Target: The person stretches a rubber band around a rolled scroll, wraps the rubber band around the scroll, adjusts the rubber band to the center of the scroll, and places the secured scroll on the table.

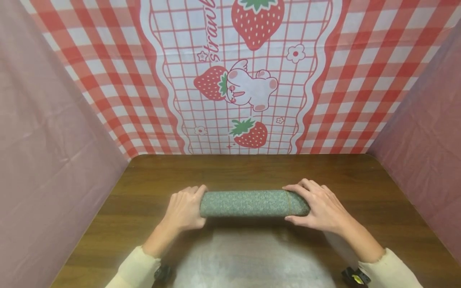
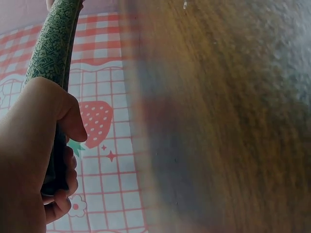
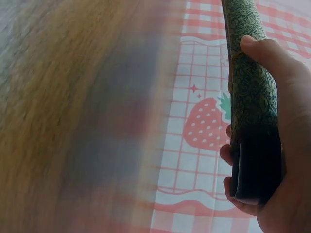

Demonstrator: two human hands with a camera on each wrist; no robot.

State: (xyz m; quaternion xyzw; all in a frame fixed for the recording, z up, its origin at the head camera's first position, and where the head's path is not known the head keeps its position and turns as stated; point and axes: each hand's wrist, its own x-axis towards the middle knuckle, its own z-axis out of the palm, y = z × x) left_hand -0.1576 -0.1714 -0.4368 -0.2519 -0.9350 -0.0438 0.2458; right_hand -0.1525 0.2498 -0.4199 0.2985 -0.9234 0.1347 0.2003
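A long, slightly flattened green roll (image 1: 245, 203) with a fine leafy pattern lies crosswise between both hands in the head view, close over the table. My left hand (image 1: 185, 208) grips its left end, thumb on the near side and fingers on the far side. At the other end, my right hand (image 1: 322, 206) holds it, with a thin yellowish band (image 1: 289, 203) around the roll beside the fingertips. In the right wrist view a black end portion (image 3: 257, 165) shows within the hand. Fingers curl round a dark end in the left wrist view.
The brown wooden table (image 1: 144, 188) has a bright reflection at its near middle. Behind it rises a red-and-white checked strawberry cloth (image 1: 360, 80). Pink cloth walls (image 1: 65, 140) stand at both sides. Dark wrist devices (image 1: 355, 276) sit below the cream sleeves (image 1: 390, 270).
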